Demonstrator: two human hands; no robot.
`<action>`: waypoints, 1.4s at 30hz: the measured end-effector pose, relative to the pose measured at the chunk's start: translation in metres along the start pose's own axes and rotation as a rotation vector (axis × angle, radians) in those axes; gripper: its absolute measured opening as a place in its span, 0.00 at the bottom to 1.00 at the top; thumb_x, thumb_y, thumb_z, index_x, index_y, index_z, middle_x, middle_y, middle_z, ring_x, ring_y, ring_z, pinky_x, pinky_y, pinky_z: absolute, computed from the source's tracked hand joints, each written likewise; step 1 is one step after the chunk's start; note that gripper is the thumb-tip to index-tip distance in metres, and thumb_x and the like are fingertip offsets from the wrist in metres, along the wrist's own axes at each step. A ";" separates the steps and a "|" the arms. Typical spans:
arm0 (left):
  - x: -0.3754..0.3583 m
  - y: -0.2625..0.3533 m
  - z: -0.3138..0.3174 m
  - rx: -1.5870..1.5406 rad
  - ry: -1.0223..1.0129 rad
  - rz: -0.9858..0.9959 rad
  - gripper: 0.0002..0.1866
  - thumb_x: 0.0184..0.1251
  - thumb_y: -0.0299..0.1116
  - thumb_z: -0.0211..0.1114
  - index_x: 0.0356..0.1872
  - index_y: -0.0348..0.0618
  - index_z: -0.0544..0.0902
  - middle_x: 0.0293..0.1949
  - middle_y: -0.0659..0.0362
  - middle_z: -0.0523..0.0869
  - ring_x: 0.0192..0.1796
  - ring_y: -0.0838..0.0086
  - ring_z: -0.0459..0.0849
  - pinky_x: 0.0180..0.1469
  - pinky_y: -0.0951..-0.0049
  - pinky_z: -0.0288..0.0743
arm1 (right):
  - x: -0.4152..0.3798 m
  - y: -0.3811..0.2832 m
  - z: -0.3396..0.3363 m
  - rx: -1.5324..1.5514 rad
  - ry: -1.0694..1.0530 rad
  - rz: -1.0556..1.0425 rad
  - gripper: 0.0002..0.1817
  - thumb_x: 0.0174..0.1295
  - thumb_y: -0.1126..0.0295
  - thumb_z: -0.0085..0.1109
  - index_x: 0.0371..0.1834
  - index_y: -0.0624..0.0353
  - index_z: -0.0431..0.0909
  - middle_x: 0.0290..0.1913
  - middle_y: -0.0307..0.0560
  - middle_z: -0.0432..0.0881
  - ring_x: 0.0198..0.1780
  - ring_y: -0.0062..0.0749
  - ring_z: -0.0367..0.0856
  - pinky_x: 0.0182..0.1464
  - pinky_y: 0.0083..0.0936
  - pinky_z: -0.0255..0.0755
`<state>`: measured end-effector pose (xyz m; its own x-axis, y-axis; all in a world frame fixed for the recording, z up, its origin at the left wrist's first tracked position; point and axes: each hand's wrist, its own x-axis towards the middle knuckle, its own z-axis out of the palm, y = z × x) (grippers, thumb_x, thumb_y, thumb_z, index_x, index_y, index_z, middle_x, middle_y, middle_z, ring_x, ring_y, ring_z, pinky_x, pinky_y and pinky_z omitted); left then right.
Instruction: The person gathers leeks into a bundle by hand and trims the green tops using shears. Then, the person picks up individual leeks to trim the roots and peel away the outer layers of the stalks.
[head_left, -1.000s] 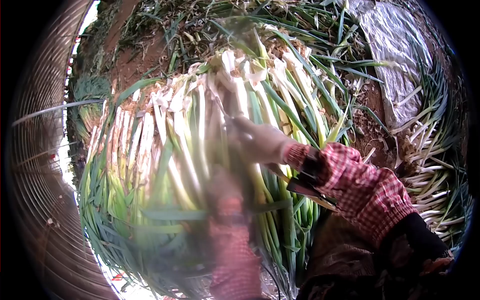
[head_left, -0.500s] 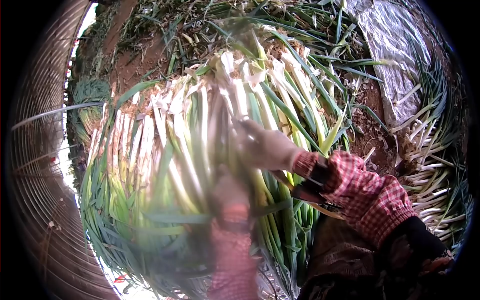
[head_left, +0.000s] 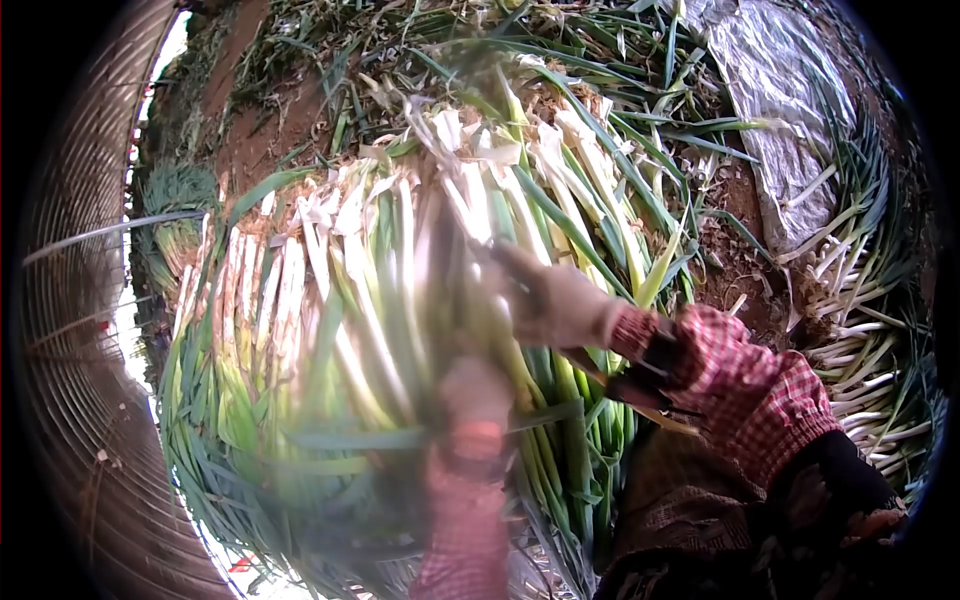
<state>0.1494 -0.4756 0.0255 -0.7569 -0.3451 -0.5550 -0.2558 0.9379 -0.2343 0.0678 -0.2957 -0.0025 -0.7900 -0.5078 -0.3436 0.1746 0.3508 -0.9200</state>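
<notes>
A wide row of green onions point(head_left: 365, 290) lies before me, white stems upward and green leaves toward me. My right hand point(head_left: 562, 303), in a pale glove, is closed at the middle of the row. A pale, thin onion stem or peeled skin point(head_left: 450, 180) runs from its fingers up past the root ends. Below and to the left, my left hand point(head_left: 476, 392) is closed around green onion stalks, its outline blurred and its fingers partly lost in the haze. Both sleeves are red checked cloth. A dark object point(head_left: 640, 385) sits under my right wrist.
Loose leaves and trimmings point(head_left: 400, 60) cover the soil at the back. A silvery sheet point(head_left: 775, 110) lies at the far right, above another pile of green onions point(head_left: 860, 370). A ribbed curved wall point(head_left: 80, 350) stands on the left.
Both hands have shifted slightly right and toward me. The pale strip at my right hand now reaches higher and further left, above the root ends.
</notes>
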 end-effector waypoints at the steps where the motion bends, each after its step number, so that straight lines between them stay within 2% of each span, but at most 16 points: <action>1: -0.003 0.000 -0.007 -0.036 -0.001 0.018 0.40 0.62 0.33 0.64 0.74 0.33 0.60 0.42 0.40 0.90 0.42 0.41 0.90 0.46 0.45 0.82 | -0.010 0.001 -0.004 0.003 -0.019 -0.028 0.55 0.56 0.70 0.69 0.86 0.55 0.46 0.47 0.59 0.88 0.45 0.45 0.90 0.54 0.34 0.86; 7: -0.011 0.003 -0.016 -0.389 0.110 0.002 0.38 0.65 0.49 0.69 0.72 0.42 0.69 0.59 0.34 0.84 0.57 0.44 0.86 0.59 0.50 0.79 | -0.007 0.022 -0.023 0.098 0.049 0.004 0.53 0.55 0.71 0.70 0.84 0.53 0.50 0.47 0.61 0.87 0.46 0.43 0.90 0.50 0.35 0.86; 8: -0.012 0.011 -0.014 -0.374 0.119 -0.071 0.39 0.61 0.57 0.72 0.67 0.44 0.73 0.56 0.36 0.85 0.55 0.43 0.86 0.55 0.48 0.79 | -0.002 0.022 -0.017 0.047 0.052 -0.053 0.53 0.55 0.70 0.70 0.84 0.54 0.49 0.45 0.61 0.87 0.46 0.45 0.90 0.51 0.36 0.86; 11: -0.004 0.024 -0.009 -0.236 0.190 -0.107 0.36 0.59 0.58 0.74 0.60 0.44 0.76 0.51 0.38 0.86 0.52 0.42 0.86 0.52 0.47 0.80 | 0.020 0.021 -0.017 0.065 0.108 -0.033 0.50 0.54 0.64 0.71 0.81 0.55 0.55 0.44 0.63 0.87 0.47 0.52 0.89 0.55 0.38 0.82; 15: 0.002 0.041 -0.012 -0.196 0.266 -0.164 0.33 0.52 0.54 0.77 0.52 0.39 0.80 0.53 0.41 0.84 0.51 0.44 0.87 0.52 0.49 0.81 | 0.052 0.020 -0.032 0.136 0.088 0.005 0.52 0.50 0.59 0.74 0.79 0.66 0.60 0.50 0.64 0.87 0.49 0.49 0.89 0.57 0.34 0.81; 18: 0.013 0.053 -0.020 -0.161 0.240 -0.190 0.30 0.50 0.51 0.78 0.49 0.39 0.84 0.51 0.42 0.87 0.51 0.45 0.88 0.53 0.52 0.82 | 0.055 0.026 -0.040 0.177 0.141 0.104 0.57 0.52 0.68 0.73 0.86 0.59 0.50 0.71 0.60 0.77 0.66 0.39 0.81 0.68 0.31 0.77; 22: 0.027 0.058 -0.060 -0.263 -0.055 -0.290 0.28 0.50 0.49 0.78 0.45 0.36 0.89 0.47 0.38 0.90 0.51 0.49 0.91 0.53 0.56 0.84 | -0.006 0.036 -0.030 0.295 -0.020 -0.017 0.58 0.52 0.76 0.71 0.87 0.57 0.47 0.74 0.59 0.73 0.68 0.41 0.80 0.71 0.33 0.74; 27: 0.032 0.019 -0.054 -0.444 0.023 -0.259 0.28 0.47 0.43 0.75 0.42 0.26 0.86 0.41 0.40 0.89 0.43 0.54 0.89 0.49 0.58 0.82 | -0.058 0.046 -0.045 0.440 0.092 0.134 0.62 0.49 0.80 0.75 0.88 0.49 0.46 0.78 0.58 0.69 0.68 0.42 0.79 0.72 0.35 0.75; 31: 0.035 -0.041 -0.049 -0.530 0.075 -0.432 0.25 0.50 0.37 0.72 0.46 0.25 0.85 0.42 0.45 0.90 0.40 0.56 0.88 0.49 0.60 0.81 | -0.055 0.046 -0.034 0.084 0.031 -0.183 0.53 0.54 0.75 0.67 0.85 0.43 0.51 0.50 0.58 0.86 0.42 0.40 0.89 0.52 0.33 0.87; 33: 0.030 -0.067 -0.051 -0.512 0.138 -0.425 0.25 0.53 0.33 0.72 0.51 0.27 0.83 0.45 0.44 0.89 0.43 0.54 0.88 0.52 0.58 0.82 | -0.043 0.039 -0.046 0.250 0.008 0.066 0.53 0.56 0.72 0.66 0.86 0.46 0.49 0.43 0.55 0.87 0.40 0.38 0.89 0.48 0.36 0.87; 35: 0.029 -0.071 -0.057 -0.401 0.201 -0.420 0.33 0.53 0.35 0.76 0.60 0.33 0.77 0.55 0.44 0.84 0.52 0.51 0.84 0.60 0.55 0.79 | -0.039 0.033 -0.053 0.208 0.095 0.032 0.55 0.57 0.69 0.68 0.87 0.45 0.45 0.41 0.55 0.87 0.40 0.39 0.89 0.47 0.36 0.86; 37: 0.039 -0.057 -0.037 -0.216 0.327 -0.409 0.42 0.52 0.39 0.79 0.69 0.40 0.70 0.66 0.44 0.75 0.65 0.50 0.77 0.68 0.53 0.73 | -0.052 0.017 -0.054 0.230 -0.215 0.108 0.56 0.56 0.66 0.69 0.87 0.45 0.45 0.40 0.56 0.87 0.40 0.43 0.89 0.47 0.36 0.85; 38: 0.043 -0.047 -0.027 -0.127 0.388 -0.400 0.48 0.52 0.40 0.81 0.74 0.44 0.66 0.72 0.44 0.71 0.72 0.49 0.73 0.72 0.51 0.71 | -0.058 0.029 -0.034 0.070 -0.181 -0.090 0.57 0.56 0.65 0.71 0.87 0.44 0.45 0.42 0.56 0.88 0.41 0.44 0.89 0.49 0.37 0.86; 39: 0.040 -0.023 -0.028 0.066 0.392 -0.354 0.41 0.57 0.39 0.78 0.72 0.49 0.69 0.71 0.49 0.72 0.74 0.53 0.68 0.72 0.51 0.70 | -0.068 0.023 -0.035 0.055 -0.222 -0.086 0.57 0.56 0.67 0.71 0.87 0.44 0.45 0.45 0.57 0.87 0.43 0.44 0.90 0.52 0.39 0.86; 41: 0.050 -0.034 0.000 0.126 0.584 0.062 0.32 0.62 0.38 0.74 0.68 0.50 0.74 0.72 0.51 0.71 0.75 0.55 0.67 0.71 0.51 0.68 | -0.056 0.029 -0.037 0.142 -0.237 0.087 0.60 0.50 0.73 0.74 0.87 0.50 0.46 0.44 0.50 0.87 0.41 0.35 0.88 0.52 0.36 0.85; 42: 0.058 -0.037 0.011 0.193 0.707 0.130 0.25 0.67 0.40 0.70 0.65 0.47 0.78 0.67 0.50 0.77 0.69 0.53 0.74 0.66 0.50 0.72 | -0.048 0.038 -0.038 0.152 -0.106 0.089 0.60 0.50 0.74 0.73 0.87 0.50 0.45 0.51 0.54 0.87 0.43 0.38 0.89 0.53 0.37 0.86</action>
<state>0.1212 -0.5310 -0.0065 -0.9969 -0.0652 0.0430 -0.0766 0.9244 -0.3737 0.0902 -0.2278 -0.0134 -0.7025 -0.5632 -0.4351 0.3339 0.2791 -0.9003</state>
